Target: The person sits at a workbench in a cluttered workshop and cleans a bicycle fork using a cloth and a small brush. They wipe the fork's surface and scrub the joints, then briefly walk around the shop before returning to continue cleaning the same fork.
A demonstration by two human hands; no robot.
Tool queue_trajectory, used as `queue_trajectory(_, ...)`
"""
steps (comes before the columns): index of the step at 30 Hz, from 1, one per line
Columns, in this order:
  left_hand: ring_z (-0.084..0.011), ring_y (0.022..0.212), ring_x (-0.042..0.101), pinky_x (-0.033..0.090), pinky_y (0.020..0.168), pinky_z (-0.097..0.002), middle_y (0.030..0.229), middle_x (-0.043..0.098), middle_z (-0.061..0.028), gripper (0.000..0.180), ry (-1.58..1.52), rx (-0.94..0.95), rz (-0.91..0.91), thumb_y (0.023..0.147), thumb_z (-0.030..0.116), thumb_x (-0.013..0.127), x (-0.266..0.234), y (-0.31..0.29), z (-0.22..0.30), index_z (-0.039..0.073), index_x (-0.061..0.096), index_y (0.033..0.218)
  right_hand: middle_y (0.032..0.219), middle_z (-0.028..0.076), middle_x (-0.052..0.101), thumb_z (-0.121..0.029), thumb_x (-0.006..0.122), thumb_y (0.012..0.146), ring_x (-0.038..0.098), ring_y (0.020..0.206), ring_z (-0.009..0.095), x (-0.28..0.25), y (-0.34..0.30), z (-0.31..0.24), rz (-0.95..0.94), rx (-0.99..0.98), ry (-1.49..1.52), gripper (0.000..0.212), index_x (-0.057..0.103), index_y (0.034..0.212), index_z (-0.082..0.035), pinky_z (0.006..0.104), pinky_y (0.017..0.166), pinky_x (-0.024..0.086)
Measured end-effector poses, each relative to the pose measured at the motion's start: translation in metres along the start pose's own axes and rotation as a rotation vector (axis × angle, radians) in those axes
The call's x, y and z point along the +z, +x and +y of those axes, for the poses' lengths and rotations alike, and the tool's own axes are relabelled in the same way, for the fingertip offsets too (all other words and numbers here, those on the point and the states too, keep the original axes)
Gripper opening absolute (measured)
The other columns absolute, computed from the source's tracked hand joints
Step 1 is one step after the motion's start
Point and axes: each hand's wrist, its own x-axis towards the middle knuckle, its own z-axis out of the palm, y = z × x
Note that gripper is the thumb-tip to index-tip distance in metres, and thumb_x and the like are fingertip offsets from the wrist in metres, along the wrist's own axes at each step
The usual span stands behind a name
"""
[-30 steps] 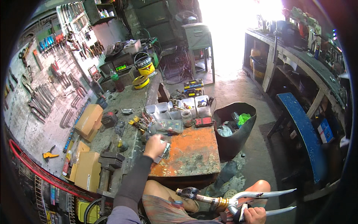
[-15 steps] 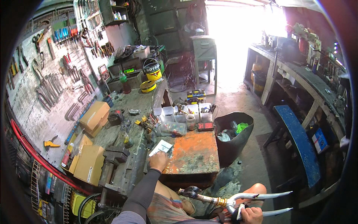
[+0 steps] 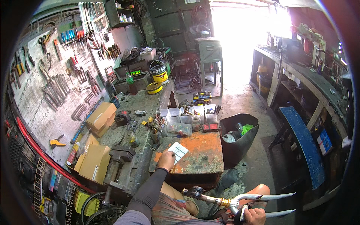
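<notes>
My left hand (image 3: 166, 160) is closed on the near edge of a white card (image 3: 178, 152) marked with dark lines. It holds the card over the left part of an orange, paint-worn bench top (image 3: 200, 148). A silver bicycle fork (image 3: 233, 203) lies across my lap, its two blades pointing right and its steerer tube toward the left. My right hand (image 3: 255, 216) is closed around a white rag (image 3: 244, 210) beside the fork crown. How firmly the rag touches the metal is hidden by the fingers.
A bench vise (image 3: 123, 153) and cardboard boxes (image 3: 94, 162) stand to the left. Plastic bins (image 3: 185, 115) line the orange top's far side. A black waste bin (image 3: 240, 148) stands to its right, with a blue bench (image 3: 304, 144) farther right. Tools hang on the left wall.
My left hand has moved right with the card, which now lies farther over the orange top and is turned. The whole view has shifted slightly. My right hand stays at the fork.
</notes>
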Motion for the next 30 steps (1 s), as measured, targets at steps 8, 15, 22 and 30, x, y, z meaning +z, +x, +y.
queue_trajectory(8,-0.0447,0.115,0.077,0.061,0.101,-0.0555,0.123,0.08,-0.0233,0.032,0.094,-0.072,-0.087,0.097,0.017,0.065,-0.005,0.018,0.007,0.01,0.087,0.119,0.108,0.009,0.072,-0.021,0.075,0.09,0.07,0.095,0.03,-0.006,0.004,-0.005,-0.049,0.037,0.015,0.054,0.073,0.142,-0.005,0.0483,0.084,0.055)
queue_trajectory(15,-0.0428,0.104,0.081,0.064,0.095,-0.0505,0.115,0.084,-0.0258,0.033,-0.032,0.007,-0.163,0.093,0.027,0.088,-0.024,-0.008,0.022,0.003,0.087,0.116,0.104,0.008,0.07,-0.022,0.075,0.091,0.069,0.092,0.03,-0.014,0.006,-0.006,-0.015,0.058,0.005,0.052,0.074,0.139,-0.004,0.0474,0.082,0.055)
queue_trajectory(22,-0.0429,0.111,0.077,0.061,0.099,-0.0528,0.116,0.081,-0.0206,0.021,-0.044,0.109,-0.154,0.1,0.02,0.08,-0.011,-0.002,0.025,0.003,0.085,0.112,0.102,0.009,0.07,-0.02,0.076,0.089,0.069,0.091,0.03,-0.015,0.018,-0.006,-0.011,0.041,0.009,0.05,0.075,0.136,-0.004,0.0475,0.081,0.055)
queue_trajectory(30,-0.0434,0.105,0.075,0.062,0.089,-0.0536,0.105,0.072,-0.0191,0.01,0.061,0.571,-0.181,0.099,0.01,0.067,0.008,0.016,0.069,0.006,0.069,0.109,0.102,0.007,0.07,-0.018,0.076,0.085,0.069,0.092,0.03,-0.014,0.009,-0.007,-0.034,0.054,0.026,0.049,0.075,0.133,-0.006,0.0487,0.083,0.055)
